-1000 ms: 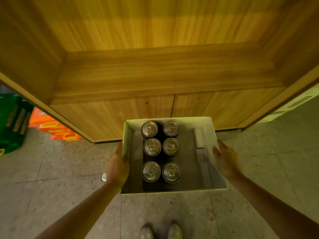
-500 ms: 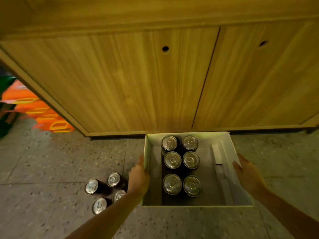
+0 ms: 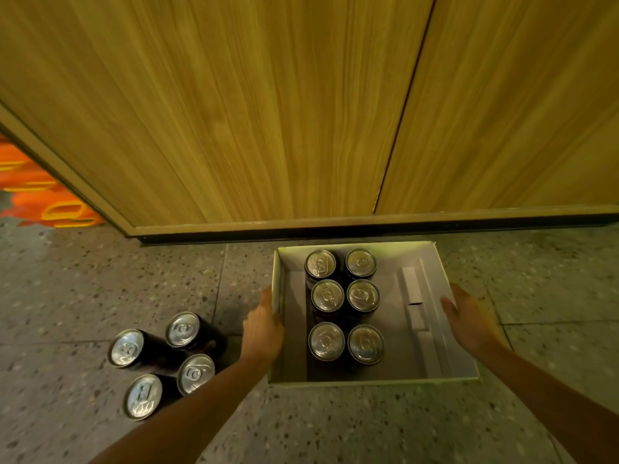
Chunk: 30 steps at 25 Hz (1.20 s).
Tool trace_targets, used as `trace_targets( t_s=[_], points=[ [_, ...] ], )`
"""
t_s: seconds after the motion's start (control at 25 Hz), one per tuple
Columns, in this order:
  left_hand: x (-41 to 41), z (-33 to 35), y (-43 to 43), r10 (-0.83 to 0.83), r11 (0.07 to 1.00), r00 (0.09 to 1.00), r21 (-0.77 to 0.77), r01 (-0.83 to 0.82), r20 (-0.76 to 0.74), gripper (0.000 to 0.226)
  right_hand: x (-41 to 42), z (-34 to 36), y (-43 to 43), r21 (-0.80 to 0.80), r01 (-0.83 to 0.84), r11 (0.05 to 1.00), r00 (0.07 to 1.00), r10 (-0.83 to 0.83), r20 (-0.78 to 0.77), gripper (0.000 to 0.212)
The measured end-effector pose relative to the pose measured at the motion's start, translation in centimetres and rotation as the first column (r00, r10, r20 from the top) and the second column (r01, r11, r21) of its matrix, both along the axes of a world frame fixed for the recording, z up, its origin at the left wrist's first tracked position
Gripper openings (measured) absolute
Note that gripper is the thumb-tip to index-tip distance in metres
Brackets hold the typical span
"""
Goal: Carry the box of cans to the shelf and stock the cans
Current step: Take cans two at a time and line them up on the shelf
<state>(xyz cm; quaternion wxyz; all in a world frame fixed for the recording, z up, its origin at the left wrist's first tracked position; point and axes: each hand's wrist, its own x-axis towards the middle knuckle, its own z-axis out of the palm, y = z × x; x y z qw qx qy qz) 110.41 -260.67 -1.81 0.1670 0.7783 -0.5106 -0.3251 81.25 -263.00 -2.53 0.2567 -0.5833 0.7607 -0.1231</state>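
Currently left hand (image 3: 263,326) grips the left wall of the box (image 3: 449,370), fingers wrapped over the rim; right hand (image 3: 469,319) is pressed flat against the right wall. Box sits lower centre-right of frame, six cans (image 3: 345,309) upright inside in two columns. Four more cans (image 3: 160,363) stand on the floor (image 3: 335,426) lower left. Wooden cabinet doors (image 3: 234,112) fill the top.

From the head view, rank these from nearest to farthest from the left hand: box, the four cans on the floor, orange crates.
1. box: its left wall is at the left hand.
2. cans on the floor: left of it.
3. orange crates: far left, beyond the cabinet corner.
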Motion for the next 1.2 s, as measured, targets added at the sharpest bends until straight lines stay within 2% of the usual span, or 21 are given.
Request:
trace_targets(
  t_s=[0.28, 0.48, 0.52, 0.6, 0.64, 0.68, 0.72, 0.8, 0.88, 1.04, 1.2],
  points=[
    [0.1, -1.1, 0.4, 0.0, 0.999, 1.0, -0.054, 0.001, 0.015, 0.052, -0.4, -1.0, 0.4, -0.038, -0.025, 0.999, 0.999, 0.023, -0.036, 0.034],
    [0.5, -1.7, 0.4, -0.075, 0.997, 0.997, -0.01, 0.075, 0.027, 0.055, -0.5, -0.9, 0.2, 0.036, -0.045, 0.998, 0.995, 0.048, -0.084, 0.038],
    [0.6, -1.6, 0.6, -0.087, 0.994, 0.995, -0.063, 0.09, 0.048, 0.06, -0.5, -0.5, 0.3, -0.032, -0.024, 0.999, 0.995, 0.021, -0.099, 0.043],
    [0.3, -0.4, 0.3, -0.126, 0.936, 0.986, -0.316, 0.153, 0.105, 0.065, 0.0, 0.8, 0.2, -0.302, -0.012, 0.953, 0.996, -0.016, -0.089, 0.046],
    [0.1, 0.0, -0.4, -0.154, 0.885, 0.982, -0.427, 0.185, 0.106, 0.062, 0.7, 1.5, -0.1, -0.406, -0.031, 0.913, 0.999, 0.014, -0.046, 0.042],
    [-0.4, 0.5, -1.4, -0.186, 0.861, 0.98, -0.47, 0.195, 0.066, 0.059, 1.7, 1.7, -0.8, -0.439, -0.055, 0.897, 0.998, 0.067, 0.013, 0.038],
    [-0.9, 0.8, -2.5, -0.206, 0.873, 0.978, -0.453, 0.178, -0.013, 0.056, 2.8, 1.6, -1.6, -0.404, -0.075, 0.912, 0.989, 0.12, 0.089, 0.036],
    [-1.7, 0.5, -4.6, -0.167, 0.94, 0.961, -0.329, 0.088, -0.219, 0.052, 4.6, 0.3, -3.4, -0.229, -0.103, 0.968, 0.945, 0.167, 0.281, 0.037],
    [-1.5, -0.6, -6.0, -0.131, 0.972, 0.935, -0.227, 0.056, -0.329, 0.05, 5.6, -0.7, -4.7, -0.114, -0.13, 0.985, 0.888, 0.167, 0.43, 0.04],
    [-0.8, -2.2, -7.5, -0.286, 0.956, 0.916, -0.149, 0.253, -0.28, 0.065, 5.9, -1.7, -5.8, -0.106, -0.232, 0.967, 0.821, 0.253, 0.512, 0.053],
    [-1.1, -2.9, -8.0, -0.302, 0.95, 0.924, -0.153, 0.272, -0.233, 0.066, 5.9, -2.6, -6.4, -0.116, -0.272, 0.955, 0.769, 0.288, 0.571, 0.058]
  ],
)
